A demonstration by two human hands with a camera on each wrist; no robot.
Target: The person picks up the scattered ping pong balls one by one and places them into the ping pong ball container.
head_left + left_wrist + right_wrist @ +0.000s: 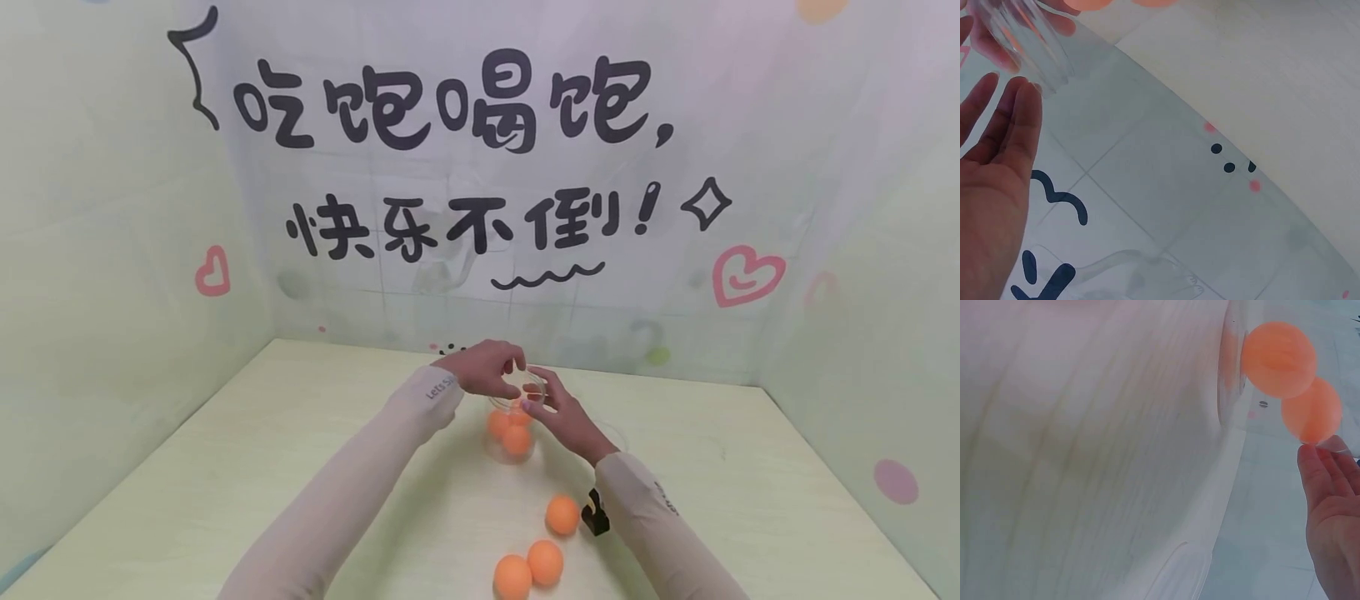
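A clear jar (497,450) stands on the table with orange balls (516,439) inside, seen through its wall. My right hand (570,421) holds the jar near its mouth, thumb in front and fingers behind. In the right wrist view, the right fingertips (1309,453) lie against the clear wall beside a ball (1313,412). My left hand (483,368) is over the mouth from the left, thumb and forefinger spread at the rim. The left wrist view shows its fingers (1019,125) loosely bent beside the rim, holding nothing visible.
Three loose orange balls (545,562) lie on the table in front of the jar. A small black object (596,514) shows beside the right sleeve. A clear round-edged piece (1179,578) lies on the table right of the jar. Printed cloth walls (480,308) enclose the table's back and sides.
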